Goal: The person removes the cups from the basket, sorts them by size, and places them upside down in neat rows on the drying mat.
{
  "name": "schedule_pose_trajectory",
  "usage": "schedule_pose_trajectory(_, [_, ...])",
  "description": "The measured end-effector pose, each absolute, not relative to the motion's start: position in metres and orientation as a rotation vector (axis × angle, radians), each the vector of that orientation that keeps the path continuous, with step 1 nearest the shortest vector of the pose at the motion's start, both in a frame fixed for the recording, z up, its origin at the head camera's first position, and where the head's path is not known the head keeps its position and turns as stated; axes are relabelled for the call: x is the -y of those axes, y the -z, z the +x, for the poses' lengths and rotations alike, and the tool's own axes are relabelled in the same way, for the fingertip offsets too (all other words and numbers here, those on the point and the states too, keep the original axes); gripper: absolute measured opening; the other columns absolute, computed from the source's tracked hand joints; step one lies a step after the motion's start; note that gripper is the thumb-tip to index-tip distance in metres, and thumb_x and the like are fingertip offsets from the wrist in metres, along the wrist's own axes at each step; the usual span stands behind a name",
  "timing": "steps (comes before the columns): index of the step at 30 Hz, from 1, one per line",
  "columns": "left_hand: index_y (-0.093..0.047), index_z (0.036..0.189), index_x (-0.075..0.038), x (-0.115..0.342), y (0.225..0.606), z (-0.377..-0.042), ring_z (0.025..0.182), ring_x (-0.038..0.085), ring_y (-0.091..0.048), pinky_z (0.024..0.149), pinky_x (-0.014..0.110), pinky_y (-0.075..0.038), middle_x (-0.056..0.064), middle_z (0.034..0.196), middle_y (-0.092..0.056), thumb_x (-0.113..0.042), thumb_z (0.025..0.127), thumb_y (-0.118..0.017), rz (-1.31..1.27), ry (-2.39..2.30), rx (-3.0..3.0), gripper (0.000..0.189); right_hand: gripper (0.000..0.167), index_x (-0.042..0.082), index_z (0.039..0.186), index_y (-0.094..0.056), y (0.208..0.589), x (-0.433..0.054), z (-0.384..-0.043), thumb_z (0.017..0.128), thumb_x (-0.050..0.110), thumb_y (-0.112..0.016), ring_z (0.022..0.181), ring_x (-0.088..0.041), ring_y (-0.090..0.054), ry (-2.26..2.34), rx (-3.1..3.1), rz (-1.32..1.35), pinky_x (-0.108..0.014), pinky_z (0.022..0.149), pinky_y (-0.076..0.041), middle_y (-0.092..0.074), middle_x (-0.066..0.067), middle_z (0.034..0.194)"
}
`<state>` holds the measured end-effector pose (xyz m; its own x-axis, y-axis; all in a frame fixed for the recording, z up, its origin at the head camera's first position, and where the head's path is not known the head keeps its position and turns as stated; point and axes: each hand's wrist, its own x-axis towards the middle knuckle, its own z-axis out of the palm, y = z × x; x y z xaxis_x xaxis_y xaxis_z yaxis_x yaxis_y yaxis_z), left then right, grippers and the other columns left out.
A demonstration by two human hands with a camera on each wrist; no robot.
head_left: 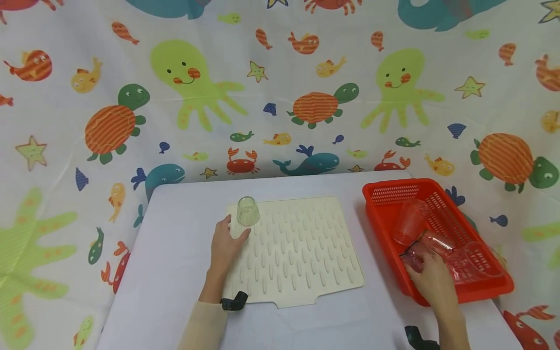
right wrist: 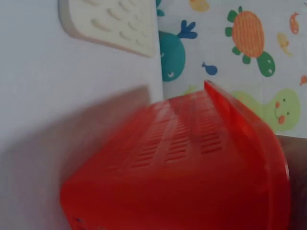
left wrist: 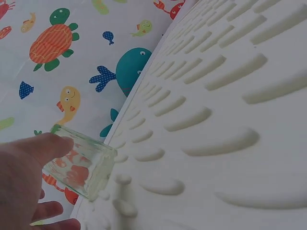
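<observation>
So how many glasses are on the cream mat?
1: a clear glass at the cream mat's far-left corner, just beyond the left hand. I see no others there; the red basket's see-through items overlap and aren't counted.

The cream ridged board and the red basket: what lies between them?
Between the ridged board and the red basket lies only a strip of white tabletop, partly in shadow, with no object on it. The head view shows this.
</observation>
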<state>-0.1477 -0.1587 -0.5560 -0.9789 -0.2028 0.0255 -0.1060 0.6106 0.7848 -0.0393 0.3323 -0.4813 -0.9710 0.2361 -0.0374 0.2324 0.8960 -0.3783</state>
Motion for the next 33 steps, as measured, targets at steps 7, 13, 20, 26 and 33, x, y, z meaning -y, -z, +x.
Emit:
schedule_pose_trajectory(7, [-0.038,0.15,0.001,0.158,0.568,-0.135,0.129,0.04,-0.053,0.106,0.054,-0.05,0.023,0.143,-0.048,-0.041,0.088,-0.074,0.271,1.277,2.718,0.084,0.066,-0.021,0.121,-0.05,0.483,-0.344,-0.044,0.083,0.024,-0.078,0.094,-0.05,-0.053,-0.53,3.25,-0.414,-0.07,0.087,-0.053,-0.05,-0.043,0.114])
schedule_pose_trajectory(13, [-0.039,0.15,0.001,0.159,0.567,-0.134,0.129,0.039,-0.054,0.107,0.053,-0.05,0.022,0.142,-0.05,-0.042,0.089,-0.073,0.257,1.271,2.712,0.081,0.069,-0.019,0.125,-0.049,0.481,-0.351,-0.048,0.082,0.026,-0.079,0.095,-0.048,-0.053,-0.536,3.33,-0.397,-0.067,0.086,-0.055,-0.051,-0.041,0.113])
schedule_pose_trajectory(20, [-0.042,0.148,0.002,0.162,0.566,-0.128,0.129,0.04,-0.055,0.109,0.051,-0.05,0.023,0.14,-0.052,-0.036,0.089,-0.074,0.252,1.3,2.666,0.077,0.076,-0.019,0.127,-0.045,0.48,-0.356,-0.048,0.077,0.025,-0.083,0.094,-0.047,-0.052,-0.586,3.414,-0.406,-0.061,0.082,-0.057,-0.046,-0.041,0.115])
schedule_pose_trajectory(26, [-0.042,0.147,0.002,0.166,0.566,-0.115,0.132,0.038,-0.052,0.113,0.051,-0.047,0.021,0.142,-0.051,-0.036,0.09,-0.073,0.301,1.3,2.668,0.075,0.074,-0.019,0.125,-0.046,0.483,-0.357,-0.047,0.077,0.024,-0.082,0.093,-0.049,-0.05,-0.58,3.393,-0.386,-0.063,0.079,-0.056,-0.046,-0.041,0.112])
schedule_pose_trajectory(33, [-0.046,0.144,0.004,0.173,0.574,-0.106,0.137,0.042,-0.047,0.116,0.055,-0.042,0.023,0.144,-0.048,-0.034,0.09,-0.072,0.373,1.183,2.656,0.07,0.086,-0.02,0.128,-0.042,0.482,-0.361,-0.045,0.077,0.037,-0.082,0.104,-0.06,-0.037,-0.632,3.327,-0.392,-0.075,0.084,-0.05,-0.036,-0.048,0.124])
